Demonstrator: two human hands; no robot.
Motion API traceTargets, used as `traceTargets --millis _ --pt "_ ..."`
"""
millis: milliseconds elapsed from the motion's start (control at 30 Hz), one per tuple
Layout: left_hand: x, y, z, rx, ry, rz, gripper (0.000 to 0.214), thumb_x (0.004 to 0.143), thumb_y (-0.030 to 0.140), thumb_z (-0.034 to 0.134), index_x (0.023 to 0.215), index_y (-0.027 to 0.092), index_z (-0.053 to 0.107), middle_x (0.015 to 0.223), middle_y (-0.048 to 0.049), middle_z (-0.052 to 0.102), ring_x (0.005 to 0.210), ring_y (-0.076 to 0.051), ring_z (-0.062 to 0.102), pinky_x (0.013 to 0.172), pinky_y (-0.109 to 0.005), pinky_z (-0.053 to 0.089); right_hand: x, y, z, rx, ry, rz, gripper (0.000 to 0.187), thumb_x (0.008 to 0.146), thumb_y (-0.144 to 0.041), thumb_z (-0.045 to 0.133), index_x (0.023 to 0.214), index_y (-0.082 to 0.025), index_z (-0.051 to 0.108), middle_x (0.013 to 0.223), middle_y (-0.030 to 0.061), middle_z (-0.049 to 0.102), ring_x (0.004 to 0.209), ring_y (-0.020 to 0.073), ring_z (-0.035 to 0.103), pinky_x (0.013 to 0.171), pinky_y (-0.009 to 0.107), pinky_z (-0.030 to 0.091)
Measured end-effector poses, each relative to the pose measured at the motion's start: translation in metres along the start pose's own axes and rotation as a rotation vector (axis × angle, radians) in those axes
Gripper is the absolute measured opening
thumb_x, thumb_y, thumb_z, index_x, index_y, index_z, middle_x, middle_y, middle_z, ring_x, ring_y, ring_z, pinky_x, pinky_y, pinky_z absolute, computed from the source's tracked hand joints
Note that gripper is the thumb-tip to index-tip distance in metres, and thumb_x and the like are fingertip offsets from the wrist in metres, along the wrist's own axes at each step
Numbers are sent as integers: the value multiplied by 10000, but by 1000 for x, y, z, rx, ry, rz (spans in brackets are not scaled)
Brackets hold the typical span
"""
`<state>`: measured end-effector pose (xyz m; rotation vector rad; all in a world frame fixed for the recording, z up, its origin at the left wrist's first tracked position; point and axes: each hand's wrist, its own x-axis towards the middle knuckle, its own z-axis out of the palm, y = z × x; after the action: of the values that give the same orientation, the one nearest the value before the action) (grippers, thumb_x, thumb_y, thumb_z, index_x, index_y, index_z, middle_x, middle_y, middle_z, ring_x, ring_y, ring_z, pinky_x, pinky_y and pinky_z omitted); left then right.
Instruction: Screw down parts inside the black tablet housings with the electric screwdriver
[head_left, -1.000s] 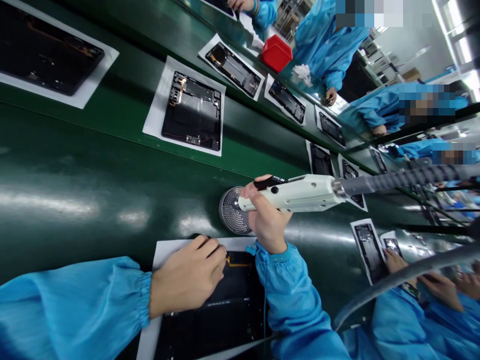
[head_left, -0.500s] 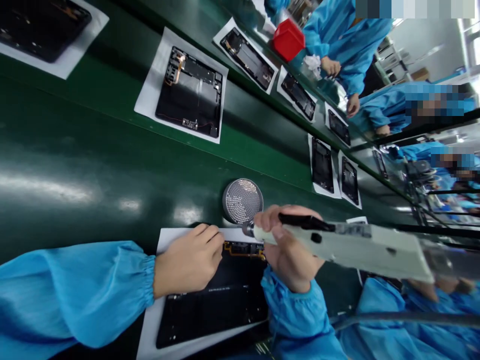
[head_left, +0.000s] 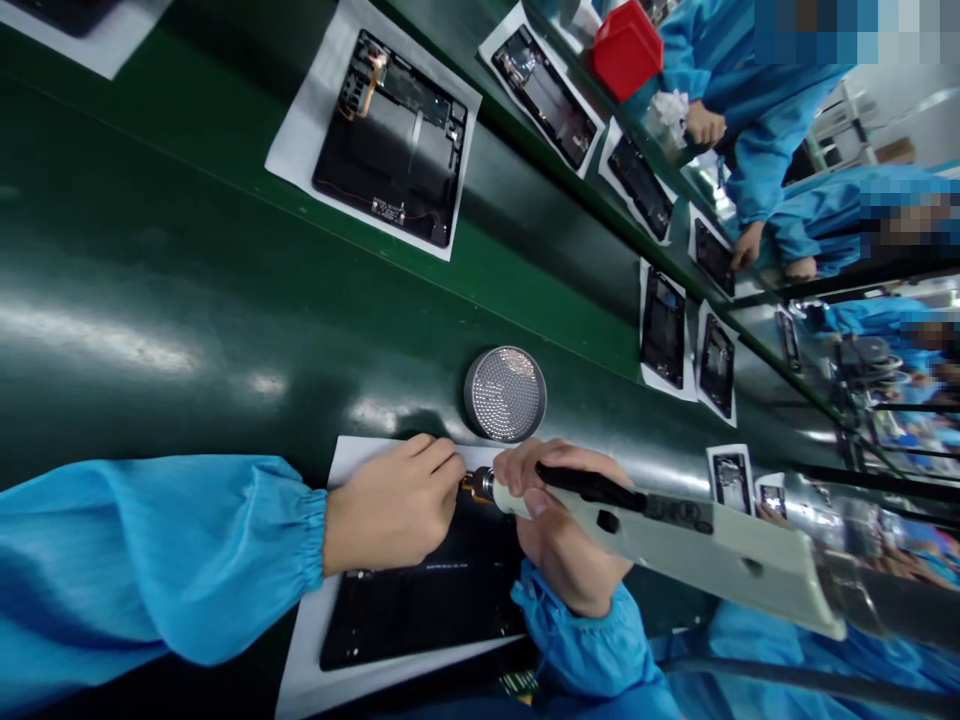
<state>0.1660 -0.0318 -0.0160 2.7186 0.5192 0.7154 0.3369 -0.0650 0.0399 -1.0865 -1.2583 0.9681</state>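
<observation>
A black open tablet chassis (head_left: 435,600) lies on a white sheet (head_left: 307,660) at the near edge of the green belt. My left hand (head_left: 394,505) rests on its top edge, fingers curled and pressed together at the corner; what they pinch is hidden. My right hand (head_left: 559,525) grips a white electric screwdriver (head_left: 690,545), its tip at the chassis's upper edge right beside my left fingertips. A round metal dish of small screws (head_left: 505,393) stands just beyond both hands.
Several more chassis on white sheets (head_left: 394,135) ride the green conveyor (head_left: 150,320) further away and to the right. A red bin (head_left: 626,50) and other people in blue smocks (head_left: 750,110) stand along the far side. The screwdriver's hose (head_left: 885,605) runs off right.
My right hand brought the screwdriver from the screw dish down to the chassis's top edge, next to my left fingers. My left hand stayed in place. The view shifted slightly.
</observation>
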Motion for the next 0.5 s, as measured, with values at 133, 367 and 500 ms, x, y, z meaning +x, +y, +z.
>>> traceTargets --millis 133,367,500 --pt "0 0 0 1 13 2 209 937 141 562 768 94 678 812 -110 594 794 -246 494 671 -377 342 -1 1 1 -6 -2 -3 306 841 -102 646 1099 -264 665 794 7 631 714 192 613 652 400 533" --pt "0 1 0 -2 18 1 238 948 130 558 742 99 672 815 -118 600 813 -248 500 687 -381 356 1 1 5 -40 -1 -40 301 831 -100 644 1075 -273 672 731 -15 580 655 177 596 601 370 531" --pt "1 0 -1 1 18 8 240 944 135 563 729 103 667 801 -114 587 804 -248 494 671 -380 353 0 0 5 -43 -11 -36 260 839 -97 631 1039 -259 669 753 -4 579 675 184 598 614 389 537"
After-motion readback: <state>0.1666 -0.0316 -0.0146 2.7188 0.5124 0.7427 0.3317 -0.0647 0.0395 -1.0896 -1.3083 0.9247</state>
